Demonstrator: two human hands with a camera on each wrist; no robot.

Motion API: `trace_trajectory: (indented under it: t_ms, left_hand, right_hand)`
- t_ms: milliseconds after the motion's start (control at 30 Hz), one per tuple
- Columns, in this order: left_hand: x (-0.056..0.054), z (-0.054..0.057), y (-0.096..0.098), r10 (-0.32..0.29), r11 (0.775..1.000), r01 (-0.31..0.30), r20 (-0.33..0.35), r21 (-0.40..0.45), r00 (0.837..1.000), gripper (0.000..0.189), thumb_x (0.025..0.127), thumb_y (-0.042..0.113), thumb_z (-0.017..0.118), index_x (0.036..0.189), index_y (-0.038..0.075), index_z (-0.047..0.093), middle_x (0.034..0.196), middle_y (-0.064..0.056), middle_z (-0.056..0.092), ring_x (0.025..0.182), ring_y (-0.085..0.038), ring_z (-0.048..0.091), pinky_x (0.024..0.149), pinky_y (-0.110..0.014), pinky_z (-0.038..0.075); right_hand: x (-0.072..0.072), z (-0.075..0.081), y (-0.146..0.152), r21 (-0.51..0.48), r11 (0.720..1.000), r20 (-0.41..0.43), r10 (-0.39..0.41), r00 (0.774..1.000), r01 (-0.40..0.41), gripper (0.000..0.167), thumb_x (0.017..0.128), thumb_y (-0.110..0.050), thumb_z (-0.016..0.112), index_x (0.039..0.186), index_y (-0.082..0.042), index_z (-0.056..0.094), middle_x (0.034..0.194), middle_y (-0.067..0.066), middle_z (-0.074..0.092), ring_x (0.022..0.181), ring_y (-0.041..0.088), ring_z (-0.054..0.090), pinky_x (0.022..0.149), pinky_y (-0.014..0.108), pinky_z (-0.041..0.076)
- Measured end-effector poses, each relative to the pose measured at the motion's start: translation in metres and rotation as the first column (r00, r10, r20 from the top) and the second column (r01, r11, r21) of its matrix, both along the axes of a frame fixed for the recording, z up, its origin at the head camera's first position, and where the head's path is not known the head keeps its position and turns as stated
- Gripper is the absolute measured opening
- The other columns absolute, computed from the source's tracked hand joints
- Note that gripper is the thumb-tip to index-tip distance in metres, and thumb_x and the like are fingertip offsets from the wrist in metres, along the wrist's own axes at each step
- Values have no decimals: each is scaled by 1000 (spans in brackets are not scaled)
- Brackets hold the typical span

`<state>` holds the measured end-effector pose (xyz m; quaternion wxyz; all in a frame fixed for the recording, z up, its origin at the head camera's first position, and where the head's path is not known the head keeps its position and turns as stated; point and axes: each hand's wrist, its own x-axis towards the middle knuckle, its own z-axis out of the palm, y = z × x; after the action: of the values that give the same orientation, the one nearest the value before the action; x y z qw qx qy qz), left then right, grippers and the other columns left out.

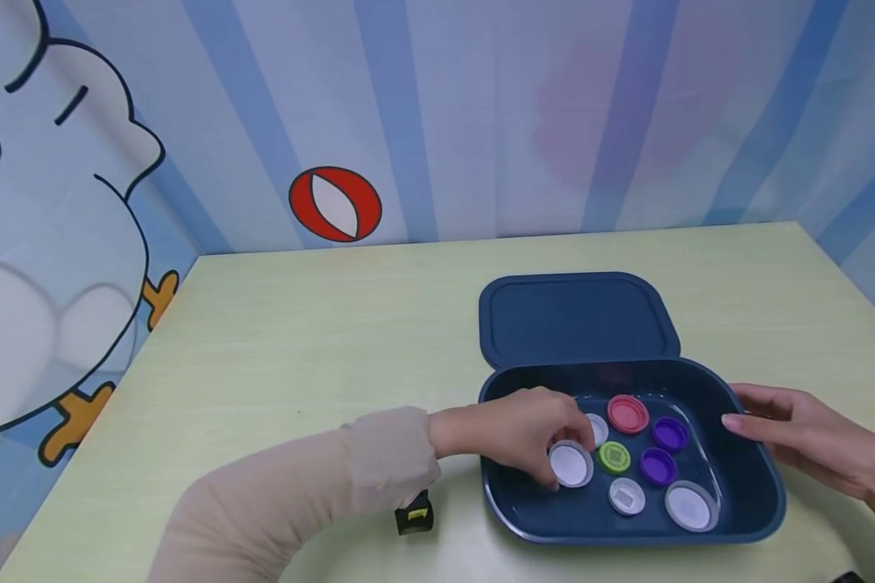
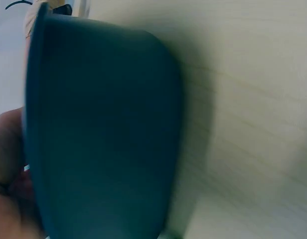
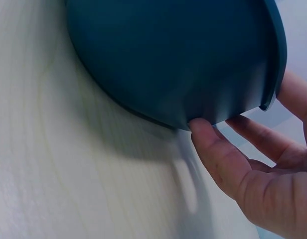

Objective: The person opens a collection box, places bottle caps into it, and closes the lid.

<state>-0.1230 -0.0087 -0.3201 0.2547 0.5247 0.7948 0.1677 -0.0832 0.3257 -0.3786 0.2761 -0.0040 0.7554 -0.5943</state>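
Observation:
A dark blue rectangular box [image 1: 510,510] stands on the table with several bottle caps lying in it. My left hand [image 1: 535,429] reaches over the box's left side and pinches a white bottle cap [image 1: 571,464] between thumb and fingers. In the left wrist view the box's outer wall [image 2: 103,124] hides most of that hand and the cap. At the right end, my right hand [image 1: 802,429] holds the box's side, thumb over the rim. In the right wrist view its fingertips [image 3: 202,127] touch the outer wall.
Inside the box lie a pink cap [image 1: 628,414], a green cap [image 1: 615,457], purple caps [image 1: 659,467] and white caps [image 1: 692,507]. Behind the box is a flat dark blue lid [image 1: 576,320]. A printed backdrop [image 1: 459,121] rises at the table's [image 1: 299,340] back edge.

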Motion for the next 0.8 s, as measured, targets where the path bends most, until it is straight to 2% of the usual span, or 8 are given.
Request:
trace_trajectory:
  t_ms: [267,400,533,800]
  left_hand:
    - [2,-12,8,-100,992,102,26,-70,995,43,72,12,81,112,9,65,101,3,60,87,-3,50,74,-8,39]
    - [4,-14,9,-137,986,135,-8,-101,991,42,71,10,81,110,10,66,100,3,59,88,-2,50,75,-9,40]
    - [5,-14,10,-150,983,146,-29,-108,988,42,69,9,81,109,12,67,100,4,60,89,-1,49,76,-9,40]
    - [5,-10,7,-141,985,144,38,-94,989,47,69,9,82,113,12,65,101,4,59,88,-1,50,75,-8,40]
  right_hand:
    - [1,-2,2,-60,998,6,7,1000,-7,62,100,-14,42,139,18,7,112,-16,56,99,8,61,82,30,52]
    - [1,-2,2,-61,998,9,3,1000,-2,62,100,-14,43,139,18,8,112,-15,57,98,9,61,82,31,52]
    - [1,-1,1,-48,999,6,3,1000,-2,63,100,-15,43,139,18,7,112,-14,56,98,9,61,81,32,52]
    - [0,-1,0,-17,1000,10,-5,1000,6,65,100,-17,44,139,19,6,114,-9,56,97,10,61,82,35,52]
